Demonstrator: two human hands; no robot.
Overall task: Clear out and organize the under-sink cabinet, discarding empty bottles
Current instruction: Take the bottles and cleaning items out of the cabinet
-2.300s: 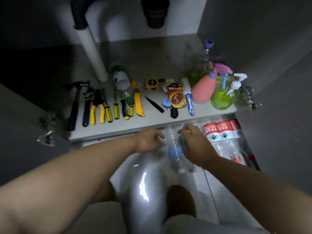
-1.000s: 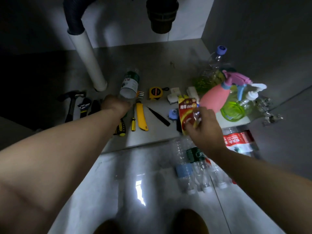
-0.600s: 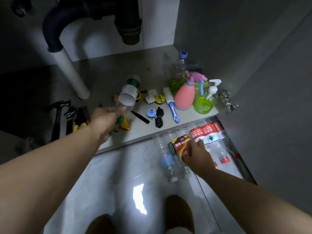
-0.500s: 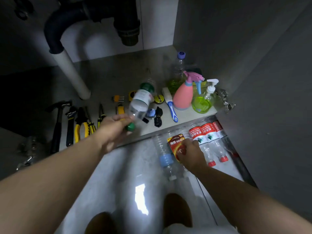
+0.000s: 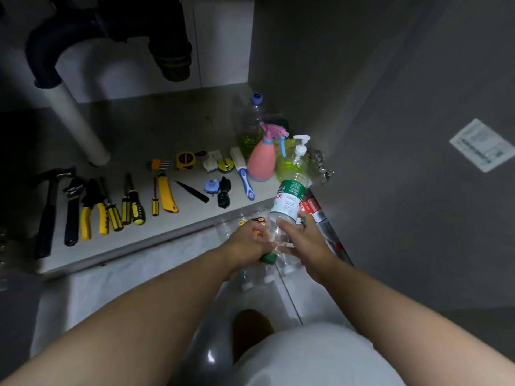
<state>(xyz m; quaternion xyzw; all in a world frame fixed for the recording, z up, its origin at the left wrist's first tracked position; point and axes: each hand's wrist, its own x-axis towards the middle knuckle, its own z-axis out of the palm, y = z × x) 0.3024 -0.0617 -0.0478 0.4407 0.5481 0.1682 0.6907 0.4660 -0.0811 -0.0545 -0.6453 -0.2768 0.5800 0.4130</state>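
Observation:
A clear plastic bottle with a green-and-white label and a green cap is tilted, cap end towards me, over the floor in front of the cabinet. My left hand grips its neck just above the cap. My right hand curls round its clear lower body from the right. Under my hands several empty clear bottles lie on the floor tiles, and a red packet lies on top of them. Red-labelled bottles lie beside the cabinet door.
On the cabinet floor lie a hammer, pliers, screwdrivers, a yellow knife and a tape measure. A pink spray bottle, a green pump bottle and a purple-capped bottle stand at the right. The white drain pipe stands at the left; the open door is at the right.
My left hand lifted the green-capped bottle off the cabinet floor and carried it right, over the bottle pile. My right hand set the red packet on the pile and took hold of the bottle.

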